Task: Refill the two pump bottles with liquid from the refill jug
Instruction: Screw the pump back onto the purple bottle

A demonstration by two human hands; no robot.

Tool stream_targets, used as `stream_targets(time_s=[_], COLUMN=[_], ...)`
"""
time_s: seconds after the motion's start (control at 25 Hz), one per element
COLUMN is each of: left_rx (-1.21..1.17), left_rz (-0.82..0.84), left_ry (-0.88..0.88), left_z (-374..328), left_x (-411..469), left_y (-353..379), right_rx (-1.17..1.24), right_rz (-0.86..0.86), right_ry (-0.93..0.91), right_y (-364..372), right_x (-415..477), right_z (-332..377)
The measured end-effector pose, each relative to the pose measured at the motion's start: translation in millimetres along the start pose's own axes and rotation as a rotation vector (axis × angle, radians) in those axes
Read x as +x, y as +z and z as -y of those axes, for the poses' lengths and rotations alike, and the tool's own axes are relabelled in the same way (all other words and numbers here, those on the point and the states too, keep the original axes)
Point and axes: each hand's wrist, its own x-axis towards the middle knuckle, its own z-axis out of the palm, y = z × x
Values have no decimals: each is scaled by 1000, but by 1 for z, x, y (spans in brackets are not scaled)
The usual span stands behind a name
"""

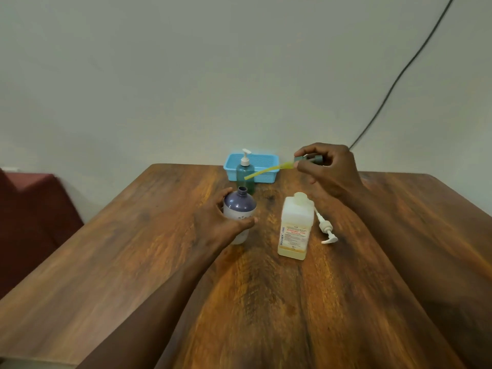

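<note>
- Bare forearms (149, 310) reach up from the bottom edge of the frame across a wooden table (266, 315).
- At centre left, the left hand (221, 222) grips a purple bottle (241, 206), with the fingers curled behind it and the thumb across its pale lower front. The bottle stands upright on the table with its neck uncapped.
- At centre right and higher up, the right hand (332, 171) pinches a grey pump head (310, 159) between thumb and fingertips and holds it in the air. Its yellow tube (266, 170) slants down and to the left, clear of the purple bottle's neck.
- Just right of centre, between the two arms, a pale jug (294, 225) stands upright with its mouth open. It has a printed label and a yellowish band of liquid at the bottom.
- Just beside the jug on its right, a white pump (327, 230) lies flat on the table.
- Behind the purple bottle stands a green bottle (245, 177) with a white pump on top, in front of a blue basket (266, 159) at the table's far edge.
- In the upper right, a dark cable (399, 75) runs diagonally down a plain wall (186, 75).
- At the left edge sits a maroon seat (32, 209).
</note>
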Motion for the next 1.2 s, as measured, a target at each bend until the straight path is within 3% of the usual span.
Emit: stream_targets(time_s=[0.36, 0.64, 1.04, 1.2], left_rx=[23, 49, 7, -20], left_rz=[-129, -138, -41, -15], left_ry=[31, 40, 121, 151], left_z=[2, 7, 8, 3], left_x=[1, -3, -7, -8], left_y=[-36, -49, -47, -41], right_rx=[-32, -29, -134, -135], right_rz=[155, 98, 430, 500], right_ry=[-143, -196, -322, -293], right_y=[32, 38, 46, 57], right_x=[11, 20, 21, 19], right_z=[35, 42, 54, 52])
